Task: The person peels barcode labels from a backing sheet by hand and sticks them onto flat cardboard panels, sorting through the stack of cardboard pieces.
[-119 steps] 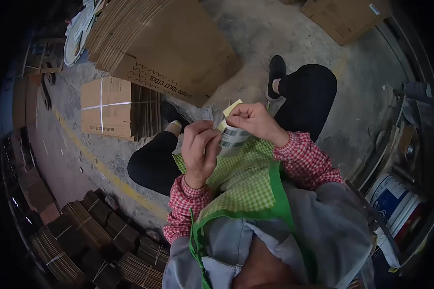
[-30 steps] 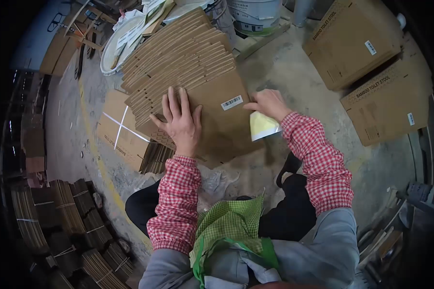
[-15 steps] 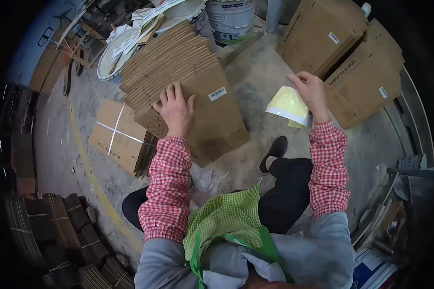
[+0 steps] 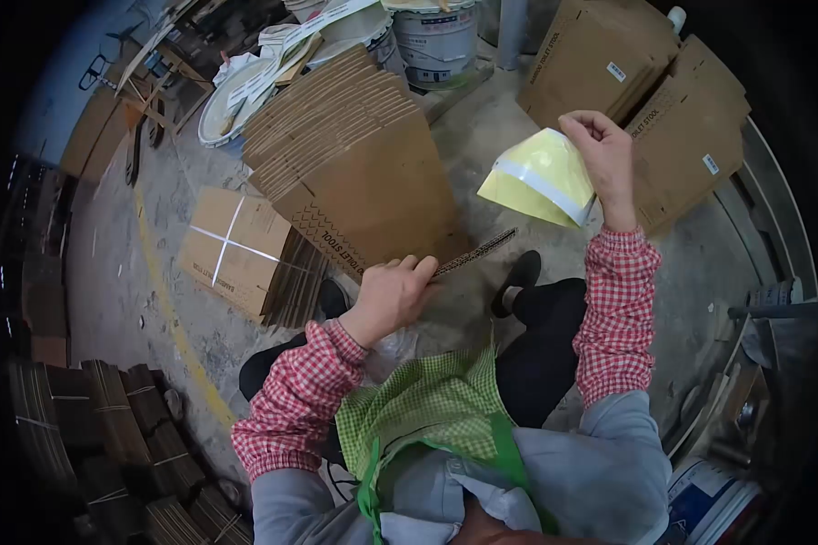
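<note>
My left hand (image 4: 393,295) is closed on the near edge of a folded cardboard box (image 4: 474,254), which is tipped up and seen edge-on. Behind it leans a fanned stack of flat brown cartons (image 4: 382,195), printed with stool lettering; no barcode label shows on its front face. My right hand (image 4: 604,159) pinches a curved yellow and white label sheet (image 4: 541,173) by its upper right edge, held over the floor to the right of the stack.
A strapped carton bundle (image 4: 232,245) lies left of the stack. Labelled cartons (image 4: 600,68) stand at the upper right. Buckets (image 4: 436,45) are behind the stack. More strapped bundles (image 4: 109,409) lie at the lower left, and a blue-and-white bucket (image 4: 704,500) stands lower right.
My left hand has moved from the stack's upper face down to its near edge and gripped the labelled front carton, now tipped toward me. My right hand has risen slightly with the label sheet.
</note>
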The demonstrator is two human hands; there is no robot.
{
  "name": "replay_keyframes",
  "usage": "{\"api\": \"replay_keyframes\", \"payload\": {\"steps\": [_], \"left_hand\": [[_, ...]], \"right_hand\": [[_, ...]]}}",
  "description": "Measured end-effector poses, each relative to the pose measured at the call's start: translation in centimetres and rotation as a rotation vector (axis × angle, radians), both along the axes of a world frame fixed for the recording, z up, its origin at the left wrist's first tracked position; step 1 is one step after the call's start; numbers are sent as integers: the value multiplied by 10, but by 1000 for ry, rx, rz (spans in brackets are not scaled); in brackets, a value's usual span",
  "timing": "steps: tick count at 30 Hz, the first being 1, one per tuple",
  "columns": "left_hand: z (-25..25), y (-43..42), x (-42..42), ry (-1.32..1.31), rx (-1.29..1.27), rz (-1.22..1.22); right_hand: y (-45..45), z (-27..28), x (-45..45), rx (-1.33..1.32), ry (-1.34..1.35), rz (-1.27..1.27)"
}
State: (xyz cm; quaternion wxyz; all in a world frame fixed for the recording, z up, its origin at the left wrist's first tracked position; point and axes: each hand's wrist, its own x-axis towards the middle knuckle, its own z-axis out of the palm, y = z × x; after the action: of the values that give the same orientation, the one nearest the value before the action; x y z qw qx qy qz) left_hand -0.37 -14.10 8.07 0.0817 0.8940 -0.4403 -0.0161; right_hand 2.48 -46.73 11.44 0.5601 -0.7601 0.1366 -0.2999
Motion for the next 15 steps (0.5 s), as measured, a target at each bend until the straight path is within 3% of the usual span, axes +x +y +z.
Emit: {"api": "replay_keyframes", "payload": {"steps": [2, 6, 7, 9, 10, 12, 14, 15], "left_hand": [[1, -2, -1, 39, -54, -68], [6, 0, 16, 122, -4, -25], [11, 1, 25, 223, -42, -30], [-1, 10, 63, 694, -223, -147], [14, 6, 75, 970, -180, -12], [-14, 12, 111, 313, -234, 149], [-26, 19, 143, -582, 54, 322], [-33, 25, 155, -582, 53, 316]], "right_hand": [[-6, -9, -13, -211, 102, 117], [-7, 5, -44, -368, 616, 512], [0, 3, -45, -341, 626, 579], [13, -18, -40, -336, 691, 726], [21, -42, -36, -257, 629, 794], [42, -49, -31, -206, 596, 893], [51, -68, -23, -47, 645, 864], [53, -81, -20, 108, 687, 836]]}}
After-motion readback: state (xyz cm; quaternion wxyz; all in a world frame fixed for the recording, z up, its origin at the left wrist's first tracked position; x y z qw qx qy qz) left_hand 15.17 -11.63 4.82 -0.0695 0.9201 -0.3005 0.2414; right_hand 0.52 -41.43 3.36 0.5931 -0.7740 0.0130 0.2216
